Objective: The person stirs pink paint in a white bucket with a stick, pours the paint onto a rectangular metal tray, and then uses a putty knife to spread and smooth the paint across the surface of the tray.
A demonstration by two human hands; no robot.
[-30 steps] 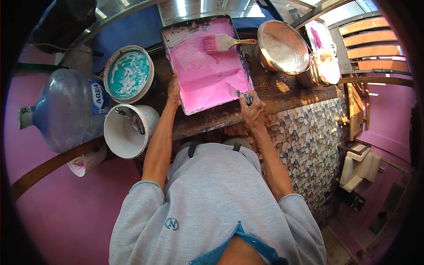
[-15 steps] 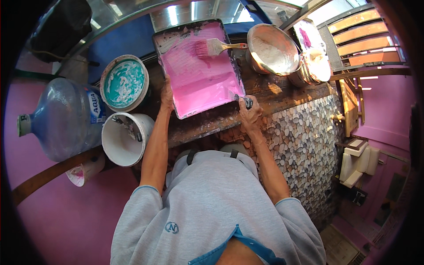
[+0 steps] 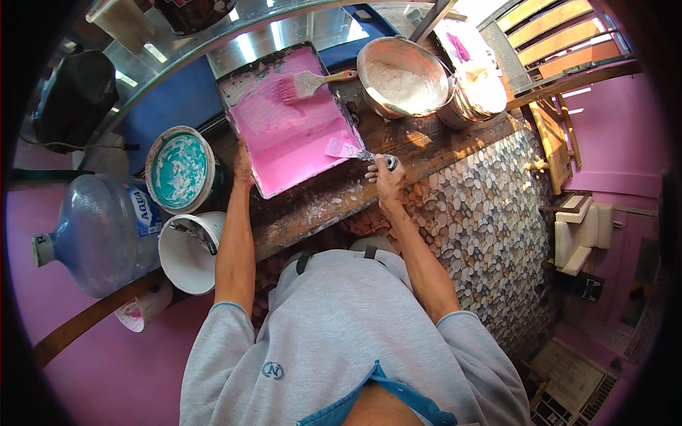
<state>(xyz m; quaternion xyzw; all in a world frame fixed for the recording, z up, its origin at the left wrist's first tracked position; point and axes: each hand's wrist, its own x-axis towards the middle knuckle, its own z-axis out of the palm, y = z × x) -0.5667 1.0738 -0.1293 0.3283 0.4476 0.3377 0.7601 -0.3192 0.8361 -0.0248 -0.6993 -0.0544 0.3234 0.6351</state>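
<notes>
A black paint tray [image 3: 245, 69] coated in pink paint rests on the wooden bench. My left hand [image 3: 243, 165] grips its left side, the fingers partly hidden at the edge. My right hand [image 3: 388, 183] is closed round the dark handle of a putty knife [image 3: 344, 148]. Pink paint covers the knife's blade, which is over the tray's near right corner. Across the tray's upper part lies a paintbrush [image 3: 307, 84] with pink bristles, its wooden handle reaching past the right rim.
A bucket with whitish residue [image 3: 401, 78] stands right of the tray, beside a paint-smeared can [image 3: 479, 96]. Leftward are a teal-lidded tub [image 3: 180, 170], a white bucket [image 3: 186, 259] with a tool inside, and a large water bottle [image 3: 99, 231]. The wooden bench [image 3: 305, 220] has a paint-spattered front edge.
My right hand has moved outward from the tray's corner, and the putty knife's pink-coated blade now shows. The whole view has shifted, so the tray appears further left. My left hand keeps its grip.
</notes>
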